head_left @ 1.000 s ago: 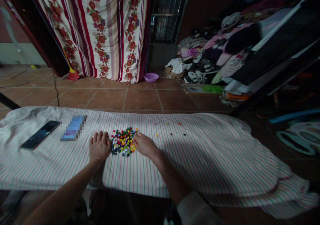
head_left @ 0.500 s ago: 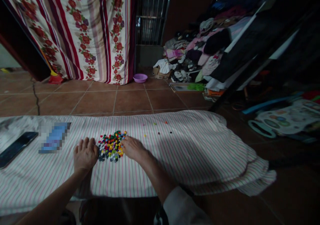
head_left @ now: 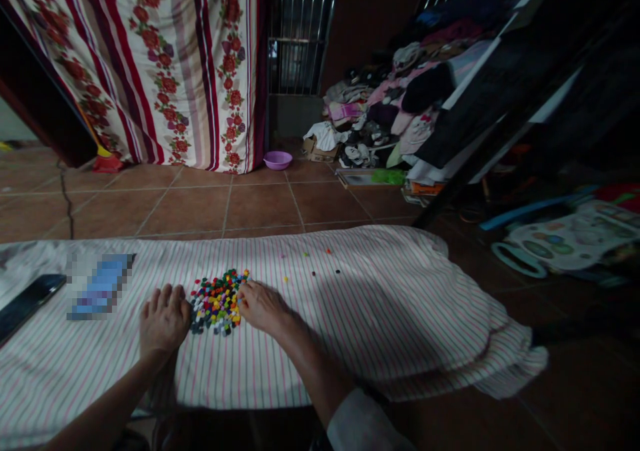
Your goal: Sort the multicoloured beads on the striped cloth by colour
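A heap of small colourful pieces point(head_left: 215, 302), like little beads or blocks, lies on the striped cloth point(head_left: 400, 331). My left hand point(head_left: 165, 319) rests on the cloth against the heap's left side, palm down with its fingers stretched forward. At the right edge of the heap is my right hand point(head_left: 263, 307), its fingers curled and pressed together at the pieces. Whatever those fingertips hold is hidden. Right of the heap, several single pieces lie spaced apart, among them an orange piece point(head_left: 329, 251), a yellow piece point(head_left: 285, 279) and a black piece point(head_left: 338, 271).
To the left on the cloth lie a dark phone point(head_left: 31, 304) and a blurred-out blue object point(head_left: 101, 286). Beyond the cloth's far edge, a purple basin point(head_left: 278, 161) stands on the tiled floor, with a clothes pile point(head_left: 390, 104) behind and a baby walker point(head_left: 560, 241) at right.
The whole view has shifted slightly, so everything sits a little lower and further left. Both hands stay beside the heap, and the single pieces keep their places on the cloth.
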`<state>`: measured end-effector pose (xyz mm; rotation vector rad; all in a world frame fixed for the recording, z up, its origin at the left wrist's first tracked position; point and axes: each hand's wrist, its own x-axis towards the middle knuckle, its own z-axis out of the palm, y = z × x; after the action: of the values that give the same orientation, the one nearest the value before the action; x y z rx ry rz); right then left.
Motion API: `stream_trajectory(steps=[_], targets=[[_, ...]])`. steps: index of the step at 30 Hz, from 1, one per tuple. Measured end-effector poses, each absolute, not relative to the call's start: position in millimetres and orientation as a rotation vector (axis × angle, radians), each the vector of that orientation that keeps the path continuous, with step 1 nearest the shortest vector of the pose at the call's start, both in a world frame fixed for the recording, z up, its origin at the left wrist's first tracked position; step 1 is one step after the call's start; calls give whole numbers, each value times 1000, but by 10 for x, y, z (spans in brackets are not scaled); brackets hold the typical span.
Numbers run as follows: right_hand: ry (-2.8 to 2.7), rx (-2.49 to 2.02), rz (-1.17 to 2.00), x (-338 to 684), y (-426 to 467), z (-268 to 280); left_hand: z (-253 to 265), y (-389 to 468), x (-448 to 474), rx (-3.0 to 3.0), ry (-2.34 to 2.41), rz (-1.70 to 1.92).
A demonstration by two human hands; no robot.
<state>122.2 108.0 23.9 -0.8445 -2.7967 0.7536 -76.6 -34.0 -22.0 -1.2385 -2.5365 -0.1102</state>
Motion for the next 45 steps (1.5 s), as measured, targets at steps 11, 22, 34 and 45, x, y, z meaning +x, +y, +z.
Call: stream_trajectory(steps=[11,22,34,45], targets=[[-2458,-881,922,1484,1311,221,-213,-328,-752,-1221,-2564,-98],[-1720,-1349,791,2602,2373,-96,-165,-344,-714,-1231,-2591,-184],[-1743,-1701,555,3089,2953,-231,-222,-355,-750,-1221,-2551,-68],[-1863,-1647,383,3070,3206,-311,-291,-367,-805,-1238,-2525,-97]])
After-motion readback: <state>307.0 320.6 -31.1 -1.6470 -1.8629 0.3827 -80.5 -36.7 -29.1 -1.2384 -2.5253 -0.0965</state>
